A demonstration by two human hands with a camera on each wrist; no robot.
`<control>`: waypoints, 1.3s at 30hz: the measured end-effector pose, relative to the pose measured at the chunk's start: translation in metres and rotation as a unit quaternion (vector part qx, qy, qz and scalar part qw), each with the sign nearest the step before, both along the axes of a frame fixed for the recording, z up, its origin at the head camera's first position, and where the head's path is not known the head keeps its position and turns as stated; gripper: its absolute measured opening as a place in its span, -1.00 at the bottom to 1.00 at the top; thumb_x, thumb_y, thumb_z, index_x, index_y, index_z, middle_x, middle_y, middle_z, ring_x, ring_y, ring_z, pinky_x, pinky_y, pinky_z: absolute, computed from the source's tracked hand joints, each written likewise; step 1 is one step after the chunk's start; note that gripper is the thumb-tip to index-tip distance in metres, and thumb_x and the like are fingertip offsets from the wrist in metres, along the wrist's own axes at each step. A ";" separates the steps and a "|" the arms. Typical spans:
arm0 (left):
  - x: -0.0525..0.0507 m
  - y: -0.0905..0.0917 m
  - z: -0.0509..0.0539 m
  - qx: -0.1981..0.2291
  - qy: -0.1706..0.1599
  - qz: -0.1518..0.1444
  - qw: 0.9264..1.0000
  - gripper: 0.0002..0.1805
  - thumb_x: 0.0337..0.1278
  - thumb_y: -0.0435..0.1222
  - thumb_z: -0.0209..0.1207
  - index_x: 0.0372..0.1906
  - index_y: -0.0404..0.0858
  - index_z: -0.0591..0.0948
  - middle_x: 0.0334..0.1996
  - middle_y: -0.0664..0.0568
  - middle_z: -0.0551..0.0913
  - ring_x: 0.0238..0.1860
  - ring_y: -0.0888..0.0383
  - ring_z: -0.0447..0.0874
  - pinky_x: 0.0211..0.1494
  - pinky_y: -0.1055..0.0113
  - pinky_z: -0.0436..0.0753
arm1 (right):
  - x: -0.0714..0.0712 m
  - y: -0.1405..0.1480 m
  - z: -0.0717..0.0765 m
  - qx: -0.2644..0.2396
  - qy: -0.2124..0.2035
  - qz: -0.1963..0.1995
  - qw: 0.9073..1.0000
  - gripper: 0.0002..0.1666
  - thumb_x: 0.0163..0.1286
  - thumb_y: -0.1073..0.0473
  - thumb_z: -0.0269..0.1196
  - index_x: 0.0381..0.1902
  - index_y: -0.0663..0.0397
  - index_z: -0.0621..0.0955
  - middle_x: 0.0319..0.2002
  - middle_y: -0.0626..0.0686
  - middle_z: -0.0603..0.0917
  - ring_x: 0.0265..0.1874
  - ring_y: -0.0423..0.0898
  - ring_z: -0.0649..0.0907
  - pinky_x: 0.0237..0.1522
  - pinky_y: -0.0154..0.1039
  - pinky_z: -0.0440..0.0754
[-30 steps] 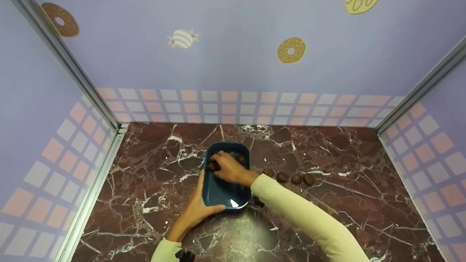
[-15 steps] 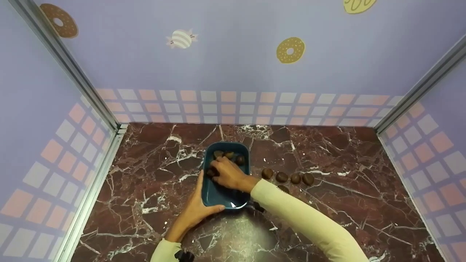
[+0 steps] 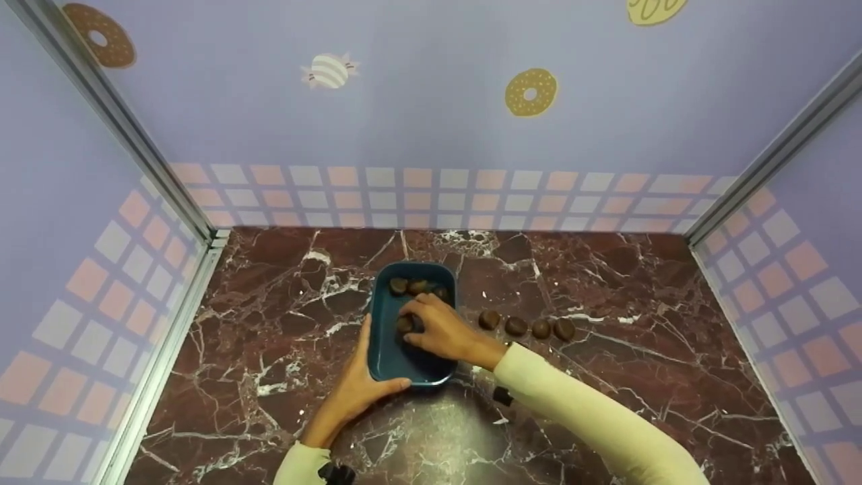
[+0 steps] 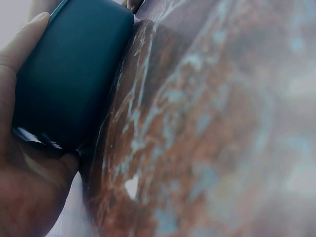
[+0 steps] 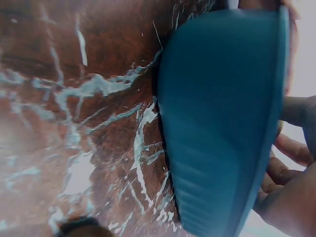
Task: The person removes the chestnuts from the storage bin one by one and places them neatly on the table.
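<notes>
A dark teal rectangular box (image 3: 392,367) stands on the marbled tabletop. Along its left side and near corner lies the left hand (image 3: 357,385), thumb on the near rim and fingers against the side wall. The right hand (image 3: 441,328) reaches into the box from the right, fingers curled round a brown chestnut-like piece (image 3: 405,325). Several similar pieces (image 3: 418,286) lie at the far end inside. In the left wrist view the left hand (image 4: 29,182) holds the box (image 4: 74,69); in the right wrist view the box wall (image 5: 217,108) partly hides the right hand (image 5: 291,182).
Right of the box, several brown pieces (image 3: 516,327) lie in a row on the tabletop (image 3: 640,377). A patterned lilac wall (image 3: 431,121) rises behind, with side walls at left and right and metal rails in the corners.
The right hand has shifted back from the box's left wall toward its middle, gripping a piece. More of the far pieces show. The left hand keeps its hold.
</notes>
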State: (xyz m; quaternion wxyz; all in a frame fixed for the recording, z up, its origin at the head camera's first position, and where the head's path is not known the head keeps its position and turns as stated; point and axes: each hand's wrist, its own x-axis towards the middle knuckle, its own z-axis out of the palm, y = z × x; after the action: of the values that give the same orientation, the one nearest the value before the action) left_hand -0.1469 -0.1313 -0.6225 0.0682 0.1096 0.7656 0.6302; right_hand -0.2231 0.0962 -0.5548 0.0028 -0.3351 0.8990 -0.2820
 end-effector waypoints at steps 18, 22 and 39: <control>0.004 -0.005 0.001 -0.030 0.000 0.009 1.000 0.59 -0.04 -0.07 0.73 0.85 -0.09 -0.23 0.82 -0.19 -0.15 0.76 -0.33 -0.08 0.68 -0.40 0.04 | 0.029 0.044 0.005 -0.080 0.023 -0.003 0.997 -0.51 0.35 0.24 0.60 0.19 0.23 0.74 0.05 0.13 0.73 0.08 0.08 0.70 0.19 0.05 0.71; 0.003 -0.005 0.001 -0.028 0.007 0.009 1.000 0.60 -0.06 -0.08 0.74 0.85 -0.11 -0.23 0.81 -0.21 -0.13 0.75 -0.33 -0.04 0.69 -0.38 0.05 | 0.034 0.054 0.005 -0.094 0.026 -0.012 0.995 -0.51 0.32 0.25 0.61 0.17 0.24 0.74 0.02 0.11 0.74 0.04 0.05 0.69 0.12 0.01 0.72; 0.001 0.002 0.003 -0.034 0.005 0.010 0.999 0.60 -0.06 -0.12 0.75 0.85 -0.09 -0.22 0.81 -0.21 -0.14 0.74 -0.36 -0.01 0.68 -0.38 0.06 | 0.052 0.086 -0.004 -0.121 -0.007 -0.060 0.991 -0.52 0.32 0.30 0.61 0.17 0.22 0.75 0.00 0.10 0.74 -0.03 0.11 0.72 -0.01 -0.03 0.78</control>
State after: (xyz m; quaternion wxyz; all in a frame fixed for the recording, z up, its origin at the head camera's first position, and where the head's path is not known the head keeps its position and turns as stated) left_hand -0.1455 -0.1297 -0.6192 0.0616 0.1026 0.7880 0.6039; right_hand -0.1714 0.1821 -0.5586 -0.0486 -0.2762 0.8769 -0.3904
